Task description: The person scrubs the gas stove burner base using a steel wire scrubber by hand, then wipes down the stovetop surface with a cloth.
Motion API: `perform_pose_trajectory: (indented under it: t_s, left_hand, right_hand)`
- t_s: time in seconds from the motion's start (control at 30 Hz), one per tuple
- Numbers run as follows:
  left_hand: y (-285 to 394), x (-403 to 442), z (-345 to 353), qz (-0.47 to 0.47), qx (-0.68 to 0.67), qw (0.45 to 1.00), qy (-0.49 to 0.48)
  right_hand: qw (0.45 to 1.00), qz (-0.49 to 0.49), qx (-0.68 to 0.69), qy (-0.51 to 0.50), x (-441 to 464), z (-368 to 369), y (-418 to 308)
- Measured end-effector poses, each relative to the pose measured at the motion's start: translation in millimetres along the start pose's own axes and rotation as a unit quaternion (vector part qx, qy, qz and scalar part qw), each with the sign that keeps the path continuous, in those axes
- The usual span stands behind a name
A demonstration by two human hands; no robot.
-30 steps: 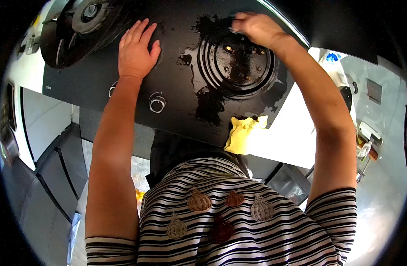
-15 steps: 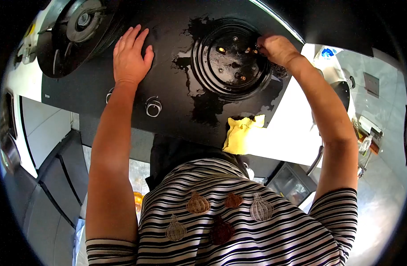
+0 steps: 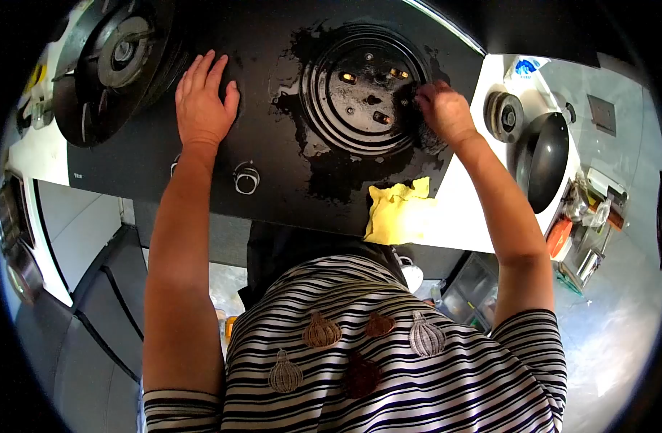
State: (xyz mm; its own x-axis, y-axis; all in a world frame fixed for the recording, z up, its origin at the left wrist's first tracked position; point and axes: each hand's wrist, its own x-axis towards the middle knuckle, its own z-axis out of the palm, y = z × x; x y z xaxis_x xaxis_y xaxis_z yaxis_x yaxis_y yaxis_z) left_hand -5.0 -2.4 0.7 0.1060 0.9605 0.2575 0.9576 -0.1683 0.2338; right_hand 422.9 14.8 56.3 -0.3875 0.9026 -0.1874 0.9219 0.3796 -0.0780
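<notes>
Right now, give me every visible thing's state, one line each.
Right burner: bare, top parts off
Stovetop: wet in patches around that burner
Left hand: open, palm down
Right hand: curled, contents unclear
Left burner: pan support in place
Yellow cloth: crumpled, at front edge
Right knob: setting unreadable

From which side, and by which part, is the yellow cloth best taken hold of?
I would pinch the cloth by its crumpled far edge, coming from above: folds there seem raised, nothing covers it, and it lies loosely at the near right corner of the hob.
</notes>
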Motion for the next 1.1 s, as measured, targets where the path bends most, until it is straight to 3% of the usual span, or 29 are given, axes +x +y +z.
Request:
perform_pose_trajectory:
  t_s: [0.1,0.27,0.4,0.6,0.63,0.8,1.03,1.1]
  left_hand:
    - [1,1,0,0.010,0.000,1.000,0.000]
    - [0,2,-1,0.018,-0.009,1.000,0.003]
    - [3,3,-4,0.020,-0.010,1.000,-0.002]
    - [3,3,-3,0.015,0.009,1.000,-0.017]
    - [3,3,-3,0.021,0.009,1.000,-0.020]
    - [5,4,-4,0.028,0.024,0.999,-0.001]
    - [5,5,-5,0.031,0.018,0.999,-0.016]
    - [4,5,-4,0.039,0.020,0.999,-0.013]
  right_hand:
    - [0.999,0.027,-0.023,-0.025,5,7,1]
    - [0.991,0.080,0.028,0.103,18,15,-4]
    - [0.978,0.194,0.057,0.039,-24,28,-32]
    - [0.965,0.236,0.095,0.068,-39,29,-56]
    - [0.948,0.283,0.103,0.108,-33,29,-57]
    - [0.915,0.383,0.076,0.101,-38,39,-95]
    - [0.908,0.377,0.120,0.136,-61,28,-171]
    - [0.911,0.388,0.114,0.084,-59,29,-167]
